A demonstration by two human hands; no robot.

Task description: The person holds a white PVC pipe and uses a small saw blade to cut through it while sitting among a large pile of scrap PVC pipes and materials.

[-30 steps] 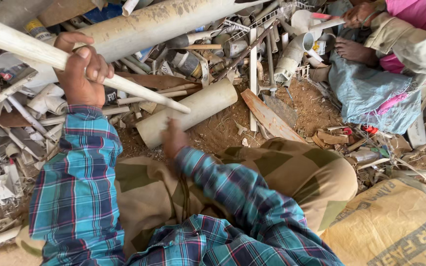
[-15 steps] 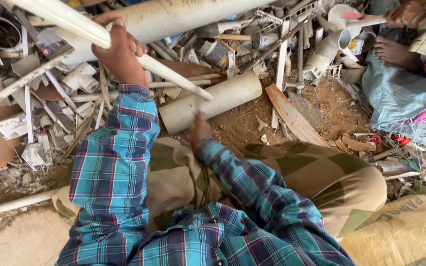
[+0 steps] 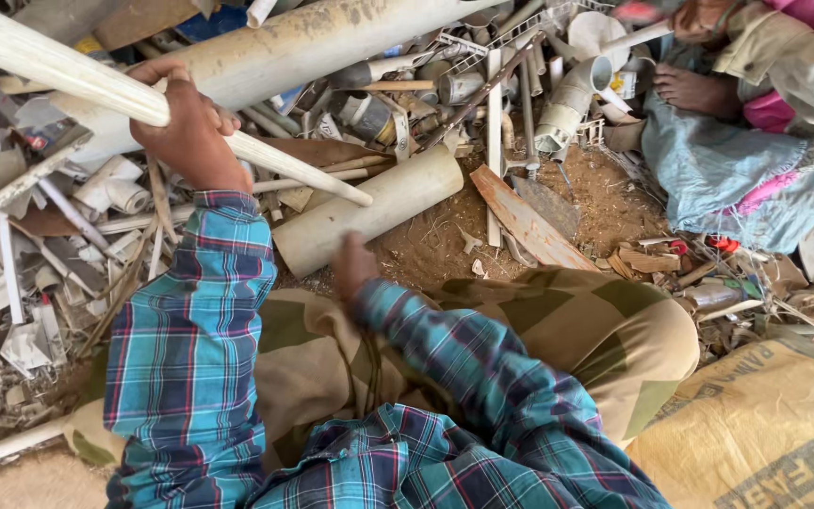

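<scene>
The left hand (image 3: 188, 132) is wrapped tight around a long, slim, cream-coloured plastic pipe (image 3: 68, 75), dusty and scuffed, which slants from the upper left down over a short fat pipe section (image 3: 369, 221) lying on the dirt. The right hand (image 3: 352, 266) rests low beside that stub (whether its fingers are curled or spread I cannot tell). Behind lies a wide, stained pipe (image 3: 322, 38) amid broken plastic offcuts; a woven sack (image 3: 765, 424) sits at lower right.

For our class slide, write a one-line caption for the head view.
Left hand grips a long pale pipe over scrap plastic; right hand rests by a short thick pipe.
</scene>
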